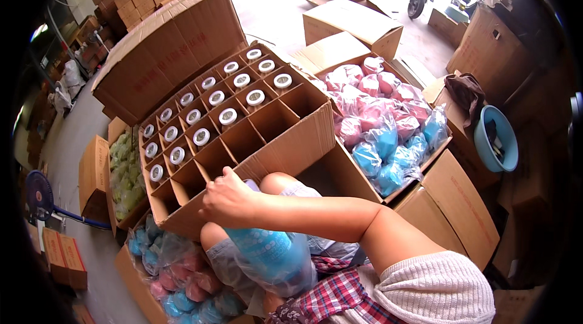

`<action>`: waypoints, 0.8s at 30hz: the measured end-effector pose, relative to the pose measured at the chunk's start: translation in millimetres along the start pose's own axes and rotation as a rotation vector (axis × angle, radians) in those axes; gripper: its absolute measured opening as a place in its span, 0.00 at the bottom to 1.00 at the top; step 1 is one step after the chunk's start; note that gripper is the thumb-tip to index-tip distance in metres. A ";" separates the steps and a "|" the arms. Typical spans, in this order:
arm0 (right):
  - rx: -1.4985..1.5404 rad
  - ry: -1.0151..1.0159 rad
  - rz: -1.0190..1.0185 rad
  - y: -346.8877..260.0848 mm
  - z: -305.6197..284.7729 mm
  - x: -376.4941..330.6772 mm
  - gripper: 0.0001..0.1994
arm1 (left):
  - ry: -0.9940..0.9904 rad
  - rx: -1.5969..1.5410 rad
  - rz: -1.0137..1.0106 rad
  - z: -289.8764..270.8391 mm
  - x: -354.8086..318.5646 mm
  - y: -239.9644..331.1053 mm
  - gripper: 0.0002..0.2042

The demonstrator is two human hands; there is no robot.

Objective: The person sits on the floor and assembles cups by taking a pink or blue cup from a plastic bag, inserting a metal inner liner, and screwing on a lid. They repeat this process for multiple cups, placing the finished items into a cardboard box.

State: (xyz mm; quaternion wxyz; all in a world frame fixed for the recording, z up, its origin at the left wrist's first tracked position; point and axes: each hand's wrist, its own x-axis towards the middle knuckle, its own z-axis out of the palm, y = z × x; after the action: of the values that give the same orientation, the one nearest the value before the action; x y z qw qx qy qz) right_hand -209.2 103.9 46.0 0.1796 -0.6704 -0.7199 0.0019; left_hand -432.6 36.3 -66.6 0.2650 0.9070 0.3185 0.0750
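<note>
My right hand [229,199] is closed at the top end of a blue bottle-like container [261,248], which is wrapped in clear plastic and tilted between my knees. What its fingers grip is hidden. Low in the picture, only a small part of my left hand [272,303] shows near the container's lower end; its fingers are out of sight. Just beyond my right hand stands an open carton [297,139] with cardboard dividers. White-rimmed round lids [228,117] top the containers in most compartments, while several compartments in the row nearest me hold nothing visible.
Pink wrapped items [370,84] and blue ones [388,142] fill a box to the right. More lie in a box [130,269] at lower left, beside a box of green wrapped items [124,172]. A blue basin [510,142] and fan [40,195] stand farther out.
</note>
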 end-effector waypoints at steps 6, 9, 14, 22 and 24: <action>0.695 0.235 -0.019 14.1 25.1 3.2 0.20 | -0.451 -0.457 -0.177 -115.2 0.4 -50.0 0.36; 1.400 0.124 -0.142 43.8 52.4 18.0 0.23 | 0.257 -0.777 -0.132 -130.4 46.6 -55.9 0.32; 1.826 -0.112 -0.023 51.6 45.4 31.4 0.18 | 0.326 -0.876 0.066 -94.4 142.7 -48.5 0.43; 2.067 -0.201 0.222 65.8 64.6 47.9 0.31 | 0.647 -0.175 0.471 -115.7 181.8 4.3 0.38; 2.527 -0.587 0.089 60.5 100.6 70.6 0.27 | 0.365 -0.020 0.665 -151.1 177.3 46.9 0.37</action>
State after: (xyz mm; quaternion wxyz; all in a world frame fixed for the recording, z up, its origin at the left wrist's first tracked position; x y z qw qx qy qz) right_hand -179.6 202.1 -44.8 0.5200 -0.0356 -0.2094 0.8274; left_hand -314.1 180.5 80.5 0.1742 0.9300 0.0479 0.3203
